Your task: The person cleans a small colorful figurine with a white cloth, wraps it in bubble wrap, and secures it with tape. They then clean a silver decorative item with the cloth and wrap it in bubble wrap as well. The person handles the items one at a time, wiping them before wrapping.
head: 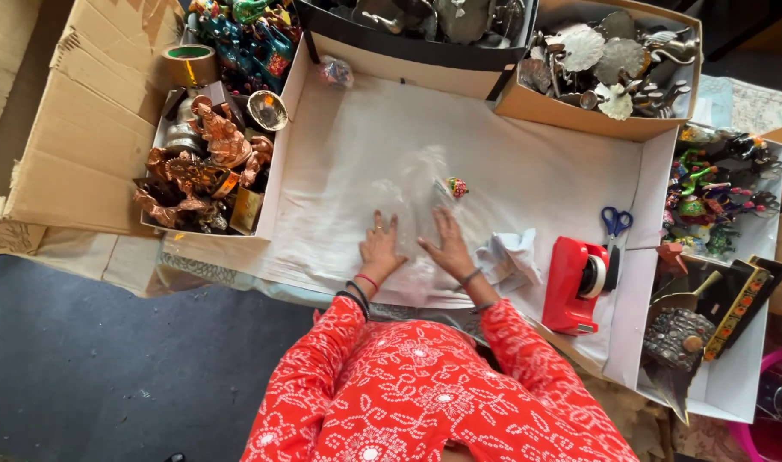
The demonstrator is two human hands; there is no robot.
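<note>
Hands rest flat, side by side, near the front edge of the white work surface (510, 171). The left hand (380, 249) lies palm down with its fingers spread wide on a clear plastic sheet (408, 192). The right hand (448, 248) lies just beside it, also palm down, fingers spread and pressing the same sheet. Neither hand grips anything. The 2 hands are close but not touching.

The clear plastic sheet lies flat at the middle of the work surface and extends from under the hands toward the back edge. A small multicoloured figurine (456, 186) rests at the far right part of the sheet, apart from the right hand's fingertips. Whether it lies on or under the sheet cannot be told.

A crumpled white paper (512, 257) lies just right of the right hand. A red tape dispenser (574, 282) stands further right, near the front right corner. Blue-handled scissors (615, 224) lie behind the dispenser, against the right wall of the work surface.

A box of copper-coloured figures (204, 162) sits against the left edge. A roll of tape (191, 63) rests on the cardboard (91, 111) behind that box. A box of silver-coloured metal pieces (609, 64) sits at the back right corner. A tray of painted figurines (716, 192) lies beyond the right edge.
</note>
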